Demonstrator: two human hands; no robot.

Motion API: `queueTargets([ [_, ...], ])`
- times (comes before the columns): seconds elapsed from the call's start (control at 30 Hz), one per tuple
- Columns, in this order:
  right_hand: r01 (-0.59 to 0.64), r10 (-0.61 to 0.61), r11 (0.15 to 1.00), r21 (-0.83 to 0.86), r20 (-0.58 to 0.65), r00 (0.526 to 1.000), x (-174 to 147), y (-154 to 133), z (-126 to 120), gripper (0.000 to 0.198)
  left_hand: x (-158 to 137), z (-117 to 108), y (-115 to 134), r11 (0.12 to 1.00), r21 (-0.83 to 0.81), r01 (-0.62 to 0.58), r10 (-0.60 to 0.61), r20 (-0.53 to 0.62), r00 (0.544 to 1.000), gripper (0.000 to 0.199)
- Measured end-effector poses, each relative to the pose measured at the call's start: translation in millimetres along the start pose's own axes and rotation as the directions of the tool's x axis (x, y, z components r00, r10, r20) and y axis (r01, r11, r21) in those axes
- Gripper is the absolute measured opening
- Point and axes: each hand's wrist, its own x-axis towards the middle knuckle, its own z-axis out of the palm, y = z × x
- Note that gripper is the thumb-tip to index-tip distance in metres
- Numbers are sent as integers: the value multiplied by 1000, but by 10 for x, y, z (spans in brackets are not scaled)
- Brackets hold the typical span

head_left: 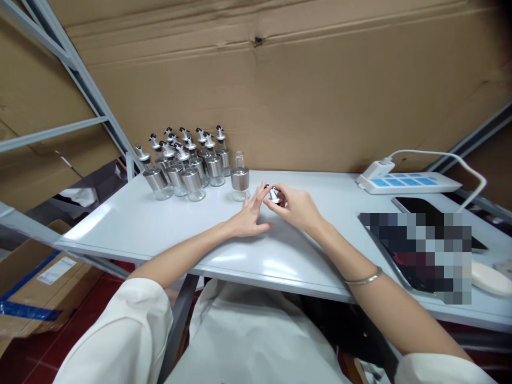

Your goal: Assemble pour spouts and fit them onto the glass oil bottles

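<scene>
My right hand point(298, 207) pinches a silver-and-black pourer cap point(274, 196) just above the white table. My left hand point(252, 217) is open beside it, fingers stretched out and thumb apart; its fingertips come up close to the cap, and whether they touch it I cannot tell. Behind my left hand, an uncapped glass bottle point(240, 178) with a steel band stands upright, its base partly hidden by my fingers. To its left stand several similar bottles point(193, 181) grouped together, topped with silver pourers that have black tips.
Cardboard point(288, 96) walls off the table's point(120, 229) back edge. A power strip point(416, 182) with a plugged-in white charger point(378, 169) lies at the right. Nearer me are a dark phone point(412, 204), a partly pixelated tablet-like device point(394, 261) and a white oval object point(492, 278).
</scene>
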Motion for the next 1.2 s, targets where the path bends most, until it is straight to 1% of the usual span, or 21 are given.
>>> queueTargets([
  [0.1, -6, 6, 1000, -8, 17, 1000, -1, -9, 4, 33, 5, 1, 4, 999, 13, 44, -43, -35, 998, 89],
  [0.2, -11, 12, 1000, -21, 26, 1000, -2, -14, 13, 34, 21, 8, 1, 999, -9, 46, -47, -137, 990, 81],
  [0.3, -8, 10, 999, -49, 40, 999, -3, -20, 23, 34, 40, -7, -12, 994, -31, 102, -107, -238, 965, 87],
  [0.4, -17, 21, 997, -79, 60, 998, -4, -33, 24, 34, 52, -50, -37, 986, -69, 151, -164, -255, 953, 99],
  [0.57, -32, 40, 995, -95, 86, 995, -1, -39, 17, 33, 55, -63, -105, 980, -109, 166, -187, -225, 956, 92],
  [0.63, -34, 43, 995, -96, 87, 995, 2, -29, 22, 32, 53, -29, -125, 983, -140, 121, -148, -204, 968, 90],
  [0.7, -52, 59, 995, -91, 71, 996, 4, -22, 31, 29, 47, 10, -124, 991, -131, 19, -46, -204, 978, 88],
  [0.77, -72, 75, 995, -74, 38, 997, 3, -27, 43, 27, 37, 35, -99, 993, -67, -95, 77, -235, 969, 84],
  [0.83, -75, 76, 996, -48, 9, 997, -1, -45, 54, 27, 24, 35, -61, 987, 4, -162, 157, -276, 948, 79],
  [0.9, -69, 69, 997, -33, 0, 998, -10, -66, 59, 29, 13, 12, -21, 979, 60, -197, 206, -288, 935, 67],
  [0.97, -55, 56, 998, -35, 21, 998, -19, -78, 50, 27, 3, -24, 13, 969, 124, -212, 237, -250, 939, 47],
  [1.03, 2, -1, 1000, -13, 77, 997, -25, -70, 20, 22, -5, -54, 39, 961, 170, -219, 252, -206, 946, 30],
  [1.07, 43, -44, 999, 15, 107, 993, -26, -60, -2, 21, -9, -64, 49, 959, 175, -222, 255, -196, 947, 27],
  [1.13, 121, -131, 989, 86, 132, 983, -24, -31, -52, 24, -19, -69, 66, 956, 171, -239, 272, -213, 938, 28],
  [1.2, 169, -182, 976, 141, 90, 979, -20, -4, -96, 29, -33, -59, 76, 941, 184, -283, 324, -255, 911, 30],
])
